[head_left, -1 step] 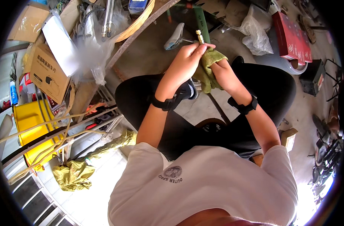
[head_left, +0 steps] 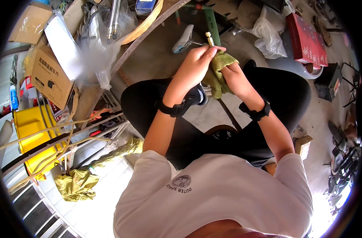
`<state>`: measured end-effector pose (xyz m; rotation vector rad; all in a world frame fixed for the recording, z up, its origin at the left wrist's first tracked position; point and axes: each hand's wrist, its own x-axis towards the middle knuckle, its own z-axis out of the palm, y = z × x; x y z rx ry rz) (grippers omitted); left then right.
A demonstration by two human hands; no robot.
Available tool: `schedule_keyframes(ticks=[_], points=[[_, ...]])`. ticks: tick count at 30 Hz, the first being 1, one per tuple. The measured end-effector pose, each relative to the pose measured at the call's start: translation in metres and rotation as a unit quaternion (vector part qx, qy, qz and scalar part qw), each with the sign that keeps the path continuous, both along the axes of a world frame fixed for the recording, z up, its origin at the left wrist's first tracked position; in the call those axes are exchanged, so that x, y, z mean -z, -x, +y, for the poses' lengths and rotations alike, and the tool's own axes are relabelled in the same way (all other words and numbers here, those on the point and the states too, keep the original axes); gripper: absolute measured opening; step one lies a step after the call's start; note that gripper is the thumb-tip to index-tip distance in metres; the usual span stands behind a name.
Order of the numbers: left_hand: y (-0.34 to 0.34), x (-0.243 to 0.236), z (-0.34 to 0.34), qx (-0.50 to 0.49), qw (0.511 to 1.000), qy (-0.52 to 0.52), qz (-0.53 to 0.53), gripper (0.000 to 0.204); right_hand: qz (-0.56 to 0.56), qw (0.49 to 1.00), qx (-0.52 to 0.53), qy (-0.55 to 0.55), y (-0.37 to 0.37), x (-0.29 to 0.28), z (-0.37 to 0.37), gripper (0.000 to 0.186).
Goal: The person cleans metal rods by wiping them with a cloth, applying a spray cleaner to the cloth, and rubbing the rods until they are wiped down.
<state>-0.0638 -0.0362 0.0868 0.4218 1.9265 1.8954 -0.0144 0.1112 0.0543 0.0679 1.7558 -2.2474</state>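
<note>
My left hand is closed, thumb against fingers, around a slim metal piece with a brass-coloured fitting sticking up past the fingertips. Its lower part is hidden by the hand and cloth. Right beside it, my right hand holds an olive-green cloth, whose folds cover most of the fingers. The cloth bunches up against the left fingertips and hangs down between my knees. Both hands are close together, in front of a green metal tube.
A bicycle pedal-like grey piece lies beyond my hands. To the left are a cardboard box, a yellow bin and metal bars. A red box, bubble wrap and a black box are at the right.
</note>
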Motion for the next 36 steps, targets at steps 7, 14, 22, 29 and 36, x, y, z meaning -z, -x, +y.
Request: schedule_keyframes(ticks=[7,14,22,29,36], points=[[-0.004,-0.032,-0.013,-0.154,0.980,-0.050,0.116,0.035,0.038,0.997,-0.058,0.018,-0.003,-0.012,0.000,0.020],[0.027,-0.149,-0.068,-0.330,0.910,0.036,0.246,0.033,0.061,0.991,-0.113,0.032,-0.013,-0.007,-0.004,0.018],[0.146,-0.144,-0.132,-0.383,0.714,0.431,0.396,0.036,0.098,0.985,-0.129,0.054,-0.020,-0.019,-0.018,0.018],[0.098,-0.180,-0.092,-0.328,0.768,0.287,0.469,0.040,0.121,0.981,-0.138,0.068,-0.024,-0.018,-0.016,0.017],[-0.049,-0.280,-0.082,0.211,0.804,0.083,0.550,0.065,0.103,0.978,-0.173,0.047,-0.025,-0.018,-0.018,0.021]])
